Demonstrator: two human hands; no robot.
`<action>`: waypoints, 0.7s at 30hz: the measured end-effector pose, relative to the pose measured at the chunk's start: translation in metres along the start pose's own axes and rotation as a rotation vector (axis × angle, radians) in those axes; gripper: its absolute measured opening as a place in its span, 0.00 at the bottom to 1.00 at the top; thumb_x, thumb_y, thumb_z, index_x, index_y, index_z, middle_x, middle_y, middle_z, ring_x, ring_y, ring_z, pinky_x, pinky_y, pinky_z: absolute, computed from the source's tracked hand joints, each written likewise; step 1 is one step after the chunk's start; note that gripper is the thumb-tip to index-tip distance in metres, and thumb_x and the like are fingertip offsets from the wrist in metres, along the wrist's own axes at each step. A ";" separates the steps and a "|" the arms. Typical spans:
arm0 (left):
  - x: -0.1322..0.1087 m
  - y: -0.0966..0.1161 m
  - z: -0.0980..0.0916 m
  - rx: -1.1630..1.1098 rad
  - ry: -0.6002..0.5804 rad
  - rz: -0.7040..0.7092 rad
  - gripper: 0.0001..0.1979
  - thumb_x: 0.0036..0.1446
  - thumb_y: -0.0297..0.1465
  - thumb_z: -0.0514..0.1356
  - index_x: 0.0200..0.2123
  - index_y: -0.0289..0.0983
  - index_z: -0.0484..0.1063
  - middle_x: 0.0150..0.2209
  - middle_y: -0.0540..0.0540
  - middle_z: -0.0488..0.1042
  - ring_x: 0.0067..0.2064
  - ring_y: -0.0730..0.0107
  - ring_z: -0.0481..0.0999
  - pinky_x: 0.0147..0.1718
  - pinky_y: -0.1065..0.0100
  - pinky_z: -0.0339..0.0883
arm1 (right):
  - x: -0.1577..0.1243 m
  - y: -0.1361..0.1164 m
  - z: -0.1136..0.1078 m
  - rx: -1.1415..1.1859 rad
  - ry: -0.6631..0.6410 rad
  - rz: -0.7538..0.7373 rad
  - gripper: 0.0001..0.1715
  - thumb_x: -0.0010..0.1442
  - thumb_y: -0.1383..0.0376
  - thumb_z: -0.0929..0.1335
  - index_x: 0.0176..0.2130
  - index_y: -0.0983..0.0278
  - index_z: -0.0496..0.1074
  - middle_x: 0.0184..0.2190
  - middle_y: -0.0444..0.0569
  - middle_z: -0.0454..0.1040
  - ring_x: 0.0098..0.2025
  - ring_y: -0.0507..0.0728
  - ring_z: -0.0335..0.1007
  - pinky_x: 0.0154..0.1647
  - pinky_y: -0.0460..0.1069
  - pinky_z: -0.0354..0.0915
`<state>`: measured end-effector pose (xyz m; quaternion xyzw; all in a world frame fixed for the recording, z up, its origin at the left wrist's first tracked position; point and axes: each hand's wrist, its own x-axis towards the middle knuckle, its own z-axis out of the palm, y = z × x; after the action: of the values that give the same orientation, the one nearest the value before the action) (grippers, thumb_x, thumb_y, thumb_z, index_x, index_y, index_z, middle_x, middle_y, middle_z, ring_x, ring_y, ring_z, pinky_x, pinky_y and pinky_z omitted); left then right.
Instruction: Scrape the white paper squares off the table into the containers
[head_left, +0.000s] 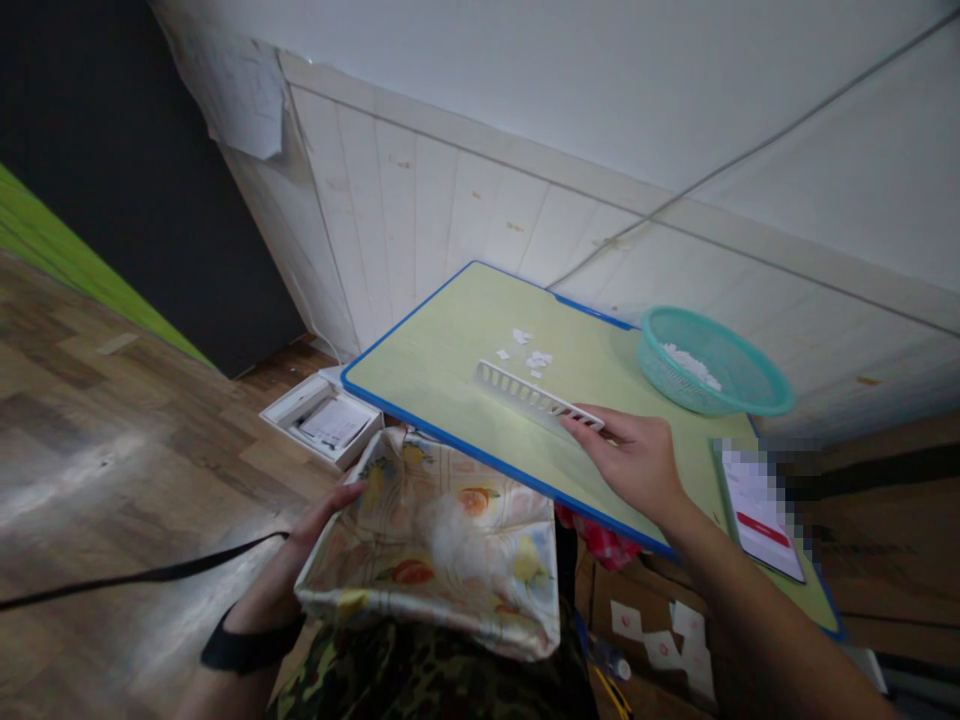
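My right hand [637,455] grips the near right end of a long white slotted plastic strip [517,392] between thumb and fingers. The strip is just over the pale green board [435,340] with the blue edge; whether it touches the board I cannot tell. Small white pieces [538,360] lie scattered on the board beyond it. My left hand [330,512] holds the left side of a shallow box [480,630] lined with fruit-printed covering, most of its fingers hidden. This box rests at my lap, below the board's near edge, with wispy white stuff [450,530] inside.
A turquoise basket [772,385] with white pieces [691,366] stands at the board's far right. A phone [761,510] lies at its right edge. Left on the floor is an open white carton [360,450]. Printed paper squares [661,650] lie below right. A wall [450,210] rises behind.
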<state>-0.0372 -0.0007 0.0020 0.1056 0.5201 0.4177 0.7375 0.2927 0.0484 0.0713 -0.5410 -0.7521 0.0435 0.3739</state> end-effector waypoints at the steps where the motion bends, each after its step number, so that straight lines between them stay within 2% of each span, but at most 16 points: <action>1: -0.003 0.001 0.005 -0.013 0.018 -0.009 0.18 0.53 0.33 0.65 0.47 0.33 0.79 0.25 0.44 0.84 0.27 0.55 0.82 0.27 0.63 0.76 | -0.004 0.001 -0.005 -0.015 0.006 0.010 0.11 0.60 0.62 0.69 0.39 0.61 0.81 0.36 0.48 0.82 0.33 0.57 0.81 0.34 0.48 0.74; 5: -0.013 0.006 0.022 -0.001 0.119 0.053 0.21 0.50 0.30 0.66 0.50 0.36 0.78 0.22 0.48 0.83 0.23 0.59 0.81 0.24 0.67 0.74 | -0.019 0.003 -0.021 -0.059 0.030 0.035 0.10 0.60 0.63 0.69 0.38 0.62 0.82 0.36 0.48 0.82 0.35 0.58 0.81 0.35 0.48 0.75; 8: -0.015 0.008 0.025 0.009 0.070 0.036 0.21 0.49 0.28 0.66 0.49 0.37 0.79 0.24 0.48 0.84 0.25 0.58 0.82 0.26 0.65 0.74 | -0.028 0.005 -0.028 -0.069 -0.005 0.015 0.09 0.60 0.64 0.69 0.38 0.61 0.81 0.36 0.46 0.82 0.35 0.57 0.81 0.36 0.48 0.75; 15: -0.003 0.012 0.025 0.043 -0.034 -0.002 0.07 0.48 0.31 0.66 0.32 0.39 0.82 0.23 0.47 0.83 0.30 0.53 0.83 0.31 0.62 0.76 | -0.043 0.009 -0.039 -0.094 0.008 0.000 0.07 0.59 0.64 0.71 0.37 0.59 0.81 0.34 0.44 0.83 0.33 0.57 0.81 0.33 0.46 0.75; 18: 0.005 0.014 0.025 0.065 -0.034 0.046 0.07 0.47 0.34 0.67 0.31 0.40 0.82 0.23 0.48 0.83 0.33 0.52 0.83 0.33 0.63 0.76 | -0.049 0.010 -0.039 -0.103 0.027 0.014 0.08 0.59 0.64 0.71 0.38 0.58 0.81 0.35 0.44 0.82 0.33 0.57 0.81 0.34 0.47 0.75; 21: 0.014 0.015 0.024 0.098 -0.086 0.034 0.10 0.48 0.36 0.67 0.32 0.39 0.83 0.25 0.47 0.83 0.33 0.51 0.83 0.33 0.62 0.76 | -0.055 0.007 -0.039 -0.071 -0.010 0.013 0.08 0.59 0.65 0.70 0.38 0.58 0.81 0.35 0.43 0.82 0.33 0.57 0.81 0.34 0.46 0.75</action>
<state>-0.0226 0.0258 0.0123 0.1683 0.5057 0.3993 0.7460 0.3292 -0.0084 0.0676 -0.5587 -0.7514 0.0222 0.3505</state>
